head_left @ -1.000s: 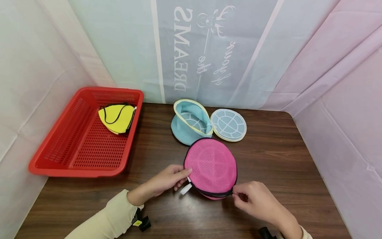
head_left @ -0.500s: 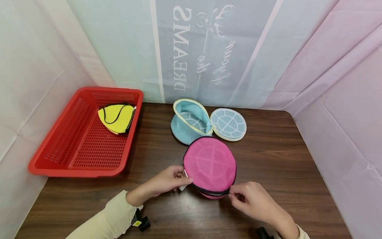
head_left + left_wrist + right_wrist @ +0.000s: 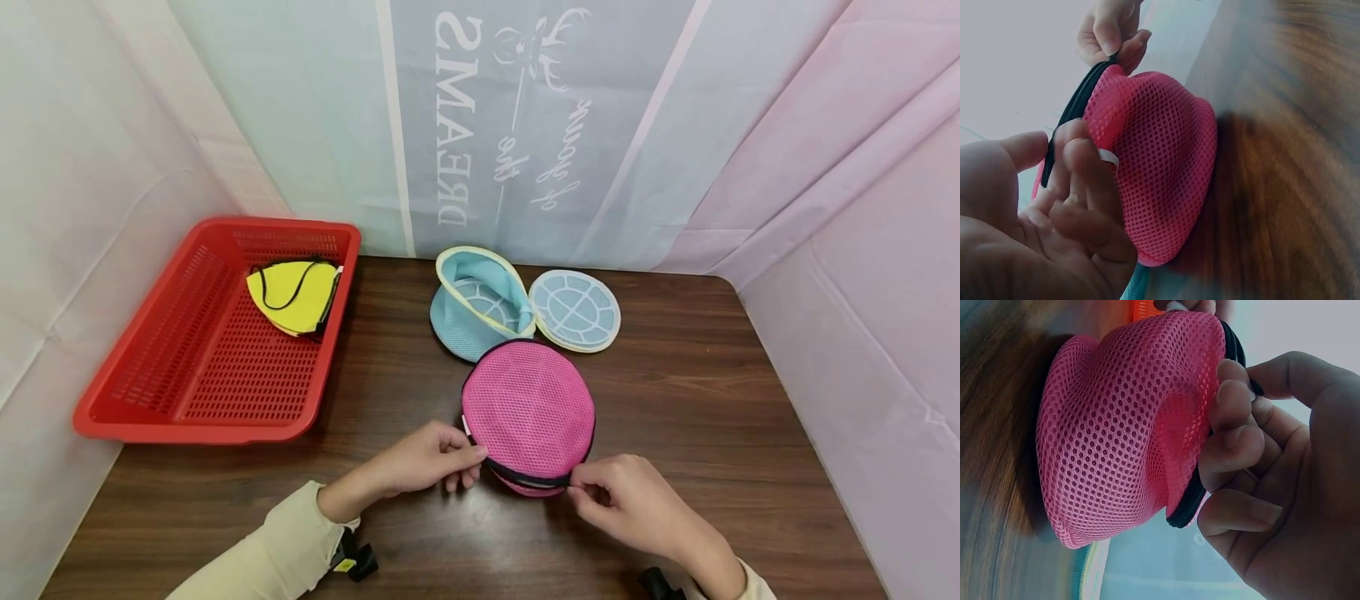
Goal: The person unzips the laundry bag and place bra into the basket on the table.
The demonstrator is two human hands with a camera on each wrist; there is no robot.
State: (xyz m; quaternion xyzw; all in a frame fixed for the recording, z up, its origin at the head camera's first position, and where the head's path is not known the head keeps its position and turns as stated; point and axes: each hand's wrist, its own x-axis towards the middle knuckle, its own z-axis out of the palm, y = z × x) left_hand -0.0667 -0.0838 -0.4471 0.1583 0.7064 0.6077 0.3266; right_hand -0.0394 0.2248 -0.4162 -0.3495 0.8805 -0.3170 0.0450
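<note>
A round pink mesh laundry bag (image 3: 528, 408) with a black zipped rim stands on the table in front of me. My left hand (image 3: 423, 462) pinches the rim at its near left, thumb on top and the other fingers below. In the left wrist view a white tag (image 3: 1109, 157) shows behind those fingers. At the near right of the rim my right hand (image 3: 637, 504) pinches the black zipper pull (image 3: 1255, 387) between thumb and forefinger. A narrow gap shows along the near part of the zip, between the two hands.
Behind the pink bag lie an upturned-rim light blue mesh bag (image 3: 468, 329) and a flat blue-and-white round piece (image 3: 576, 310). A red basket (image 3: 322, 379) stands at the left, holding a folded yellow bag (image 3: 292, 296) with black cord. Fabric walls enclose the table (image 3: 697, 400).
My right hand has slid a little left along the rim with the zipper pull. My left hand has shifted its pinch along the near left rim, and the dangling white tag has dropped from sight.
</note>
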